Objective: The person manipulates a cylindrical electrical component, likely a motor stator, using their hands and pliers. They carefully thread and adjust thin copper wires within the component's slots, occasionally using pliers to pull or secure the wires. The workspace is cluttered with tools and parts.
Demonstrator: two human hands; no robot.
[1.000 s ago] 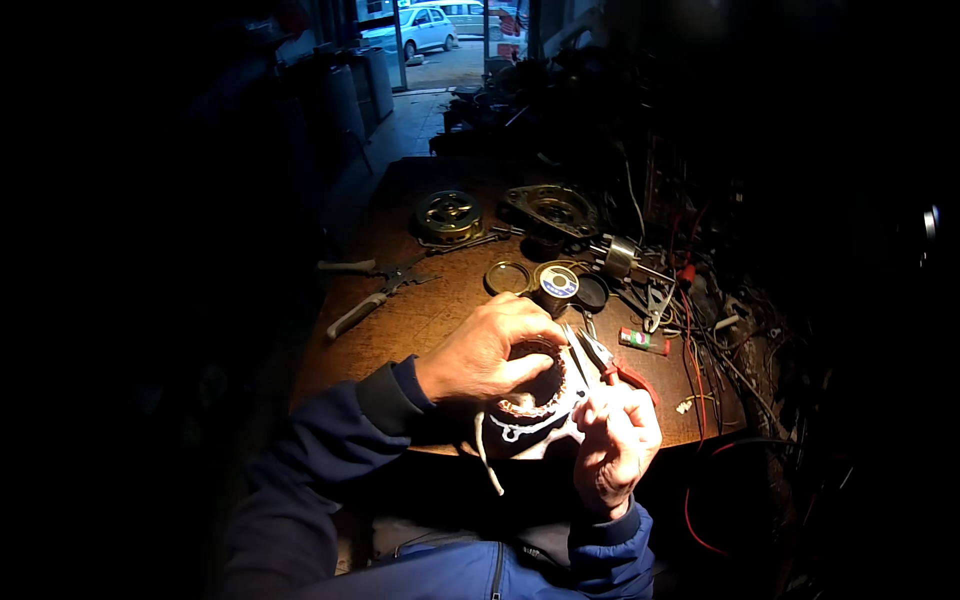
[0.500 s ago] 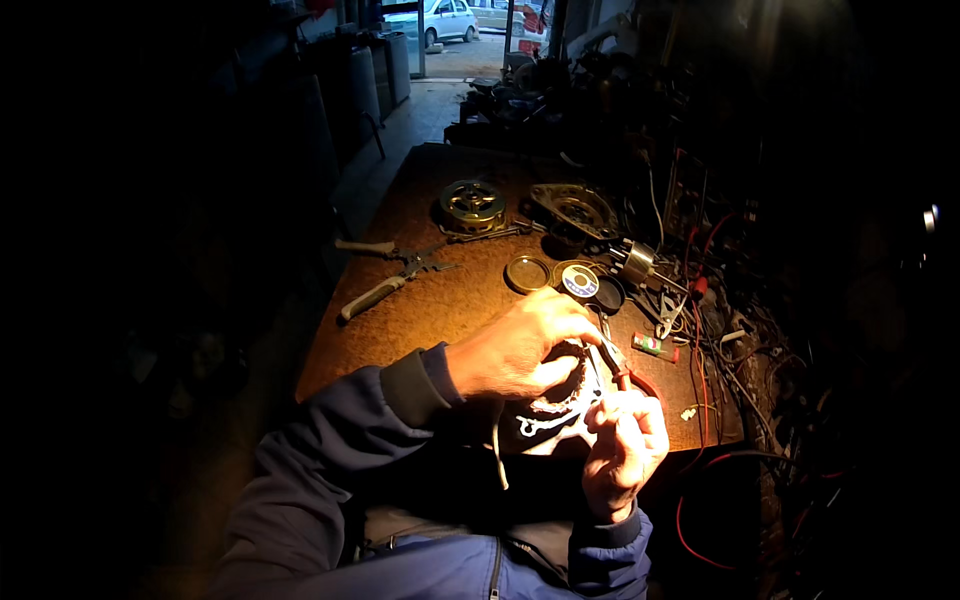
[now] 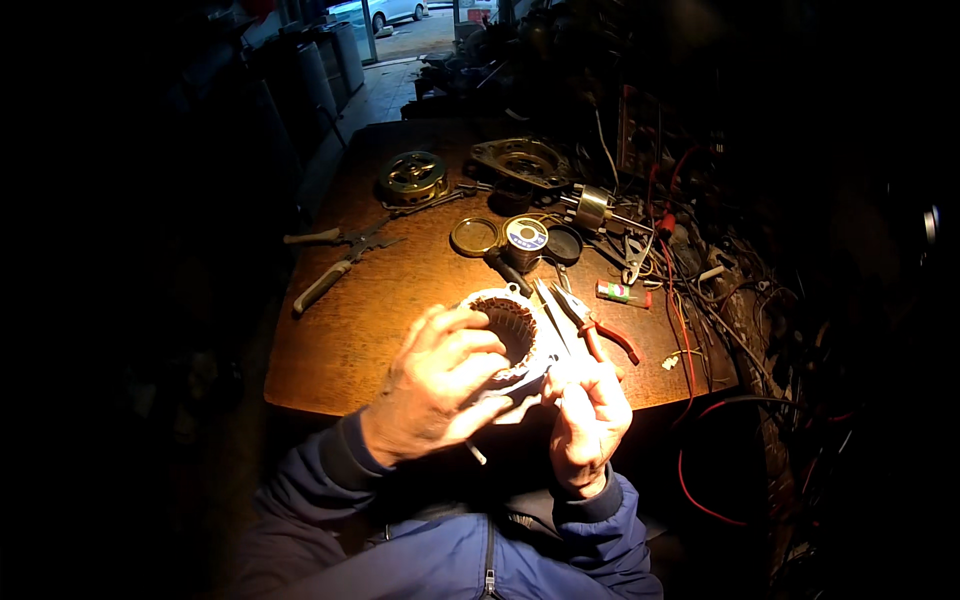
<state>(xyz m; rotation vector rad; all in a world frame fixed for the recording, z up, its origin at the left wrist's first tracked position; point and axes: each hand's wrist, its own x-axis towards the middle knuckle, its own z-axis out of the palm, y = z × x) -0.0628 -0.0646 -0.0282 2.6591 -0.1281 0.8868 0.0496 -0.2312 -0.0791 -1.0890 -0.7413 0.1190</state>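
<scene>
A small spool [image 3: 526,236] is standing at the far side of the lit table [image 3: 350,340], showing a round white-and-blue label with small print, and a short red-and-green cylinder [image 3: 622,293] is lying to its right, also bearing printed marks. The copper-wound ring [image 3: 516,338] is sitting at the table's near edge between the two hands, its opening facing up. The left hand [image 3: 437,378] is resting loosely open on the ring's left side, its fingers curving over the rim and its thumb spreading apart on the near side. The right hand [image 3: 590,412] is closing its fingertips just right of the ring; what it is gripping cannot be told. Pointed tweezers [image 3: 562,325] and red-handled pliers [image 3: 590,326] are lying just beyond that hand, pointing toward the spool
</scene>
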